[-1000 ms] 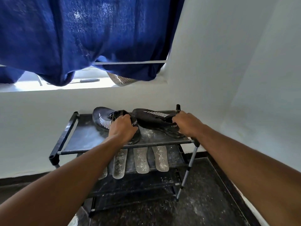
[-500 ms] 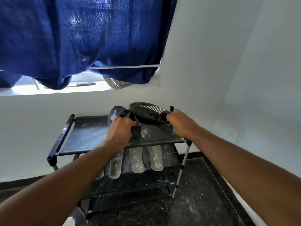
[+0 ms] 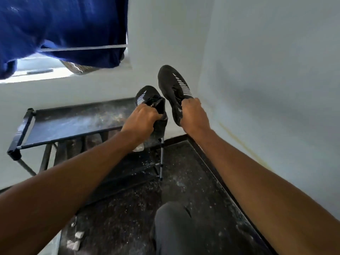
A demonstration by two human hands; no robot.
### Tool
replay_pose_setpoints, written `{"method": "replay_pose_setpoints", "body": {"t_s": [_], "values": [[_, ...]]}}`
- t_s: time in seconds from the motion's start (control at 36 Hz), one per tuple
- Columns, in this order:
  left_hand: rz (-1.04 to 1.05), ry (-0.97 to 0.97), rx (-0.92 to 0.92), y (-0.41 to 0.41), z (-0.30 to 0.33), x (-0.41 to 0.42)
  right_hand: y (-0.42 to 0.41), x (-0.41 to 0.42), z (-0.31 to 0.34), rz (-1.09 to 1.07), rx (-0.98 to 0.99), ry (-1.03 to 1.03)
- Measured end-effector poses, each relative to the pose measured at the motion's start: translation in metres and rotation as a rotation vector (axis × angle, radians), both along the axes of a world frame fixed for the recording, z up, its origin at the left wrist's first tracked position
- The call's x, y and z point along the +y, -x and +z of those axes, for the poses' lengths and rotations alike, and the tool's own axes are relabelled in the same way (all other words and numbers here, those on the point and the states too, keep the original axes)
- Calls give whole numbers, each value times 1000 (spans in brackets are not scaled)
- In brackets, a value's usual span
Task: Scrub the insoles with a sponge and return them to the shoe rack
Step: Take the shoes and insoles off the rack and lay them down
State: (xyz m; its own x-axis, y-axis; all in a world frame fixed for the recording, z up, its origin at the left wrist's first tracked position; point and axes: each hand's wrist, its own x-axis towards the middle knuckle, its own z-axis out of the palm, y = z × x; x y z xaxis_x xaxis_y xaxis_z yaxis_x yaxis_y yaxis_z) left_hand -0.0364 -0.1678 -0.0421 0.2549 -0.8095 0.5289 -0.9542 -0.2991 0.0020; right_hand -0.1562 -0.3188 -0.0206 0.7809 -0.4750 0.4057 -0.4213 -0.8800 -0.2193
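Note:
My left hand (image 3: 141, 117) grips a black shoe (image 3: 147, 97) by its collar, toe pointing away, just above the right end of the shoe rack (image 3: 73, 122). My right hand (image 3: 193, 115) grips the second black shoe (image 3: 174, 85) with white stripes, lifted higher and to the right of the rack, toe up. The tip of one pale insole (image 3: 138, 147) shows under my left forearm on the lower shelf; the other insoles are hidden. No sponge is visible.
The rack's dusty top shelf stands against a white wall. A blue curtain (image 3: 60, 26) hangs over a window ledge at upper left. A white wall closes the right side. My knee (image 3: 173, 227) and small white scraps (image 3: 76, 239) are on the dark speckled floor.
Both hands have lifted the shoes off the top shelf and carried them up and right. The view has shifted, and the insoles on the lower shelf are now mostly hidden.

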Motion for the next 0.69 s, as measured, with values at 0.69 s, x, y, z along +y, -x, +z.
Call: {"method": "replay_pose_setpoints", "body": {"t_s": [0.69], "values": [[-317, -482, 212, 61, -276, -101, 77, -43, -279, -372, 272, -550]]}}
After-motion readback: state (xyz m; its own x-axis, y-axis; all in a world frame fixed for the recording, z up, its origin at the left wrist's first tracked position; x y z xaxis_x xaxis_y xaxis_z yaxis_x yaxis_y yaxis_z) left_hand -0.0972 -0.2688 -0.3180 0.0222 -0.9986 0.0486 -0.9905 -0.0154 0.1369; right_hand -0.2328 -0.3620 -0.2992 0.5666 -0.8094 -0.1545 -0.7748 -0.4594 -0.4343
